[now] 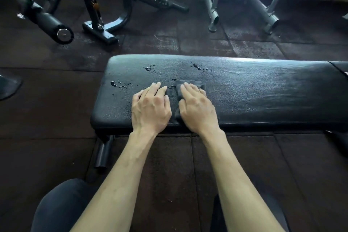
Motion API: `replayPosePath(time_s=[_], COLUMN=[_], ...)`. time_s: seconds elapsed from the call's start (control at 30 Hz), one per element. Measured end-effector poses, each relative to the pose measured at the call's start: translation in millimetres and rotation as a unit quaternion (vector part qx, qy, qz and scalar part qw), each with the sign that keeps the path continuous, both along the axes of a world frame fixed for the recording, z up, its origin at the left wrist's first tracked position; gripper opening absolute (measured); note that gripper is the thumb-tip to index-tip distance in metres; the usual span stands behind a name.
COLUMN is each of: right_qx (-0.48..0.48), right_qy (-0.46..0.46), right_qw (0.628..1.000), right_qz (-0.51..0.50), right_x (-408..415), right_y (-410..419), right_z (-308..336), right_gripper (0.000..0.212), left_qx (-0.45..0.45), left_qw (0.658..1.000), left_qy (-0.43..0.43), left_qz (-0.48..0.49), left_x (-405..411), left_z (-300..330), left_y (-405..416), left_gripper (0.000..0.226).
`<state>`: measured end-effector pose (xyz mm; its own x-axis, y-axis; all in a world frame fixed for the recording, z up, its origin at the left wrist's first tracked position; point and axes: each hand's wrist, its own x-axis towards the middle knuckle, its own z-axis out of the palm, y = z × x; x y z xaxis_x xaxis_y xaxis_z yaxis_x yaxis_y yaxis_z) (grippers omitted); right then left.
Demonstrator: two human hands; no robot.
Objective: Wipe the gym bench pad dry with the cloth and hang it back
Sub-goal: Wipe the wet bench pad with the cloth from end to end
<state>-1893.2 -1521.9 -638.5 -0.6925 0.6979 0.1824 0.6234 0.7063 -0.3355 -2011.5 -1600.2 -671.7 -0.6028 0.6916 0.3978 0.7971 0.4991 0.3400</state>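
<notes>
Flat on the wet bench pad (244, 88): right hand (196, 108) pressing the cloth (176, 98), left hand (151, 107) open, just beside.

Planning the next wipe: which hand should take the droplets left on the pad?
Probably the right hand: it presses flat on the cloth, so it can sweep left. The left hand lies bare on the pad, nearer the droplets but without cloth.
</notes>
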Motion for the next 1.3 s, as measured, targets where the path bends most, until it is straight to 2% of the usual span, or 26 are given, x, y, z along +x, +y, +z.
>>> replayPosePath(time_s=[0.1, 0.2, 0.27, 0.37, 0.5, 0.63, 0.73, 0.83, 0.97, 1.07, 1.2, 1.3], right_qx=[0.01, -0.006, -0.013, 0.004, -0.009, -0.026, -0.044, -0.05, -0.026, -0.035, -0.045, -0.05], right_qy=[0.036, 0.0, -0.031, -0.034, -0.007, -0.022, -0.049, -0.04, -0.026, -0.028, -0.023, -0.007], right_qw=[0.999, 1.0, 0.998, 0.998, 1.0, 0.998, 0.993, 0.995, 0.999, 0.999, 0.992, 0.991], right_qz=[0.02, -0.021, -0.053, -0.051, -0.01, -0.045, -0.097, -0.075, 0.003, -0.023, -0.112, -0.125], right_x=[35, 43, 24, -3, 17, 39, 22, -12, -13, 6, -2, -30], right_y=[-1, 30, 45, 32, 3, 30, 55, 55, 38, 58, 105, 123], right_z=[-8, -5, 0, 4, 1, 0, 5, 8, 4, 0, 0, 6], right_gripper=[0.053, 0.058, 0.051, 0.043, 0.051, 0.056, 0.038, 0.026, 0.044, 0.05, 0.034, 0.023], left_qx=[0.005, 0.0, -0.003, -0.005, -0.016, -0.035, -0.039, -0.065, -0.088, -0.093, -0.079, -0.07], left_qw=[1.0, 1.0, 1.0, 1.0, 1.0, 0.999, 0.999, 0.998, 0.996, 0.996, 0.997, 0.997], left_qy=[-0.005, -0.006, -0.01, -0.01, -0.017, -0.031, -0.025, -0.024, -0.013, -0.006, 0.005, 0.01], left_qz=[-0.005, -0.008, -0.01, -0.008, -0.006, -0.003, -0.003, 0.002, -0.003, -0.001, 0.006, 0.011], left_x=[-1, -1, -1, 1, 0, -2, -14, -32, -44, -44, -45, -43], left_z=[1, 3, 3, 1, 5, 13, 20, 22, 13, 8, 4, 5], left_y=[-1, 0, 0, -1, 0, 6, 16, 28, 39, 42, 40, 40], left_gripper=[0.036, 0.037, 0.037, 0.037, 0.038, 0.036, 0.037, 0.04, 0.044, 0.044, 0.043, 0.043])
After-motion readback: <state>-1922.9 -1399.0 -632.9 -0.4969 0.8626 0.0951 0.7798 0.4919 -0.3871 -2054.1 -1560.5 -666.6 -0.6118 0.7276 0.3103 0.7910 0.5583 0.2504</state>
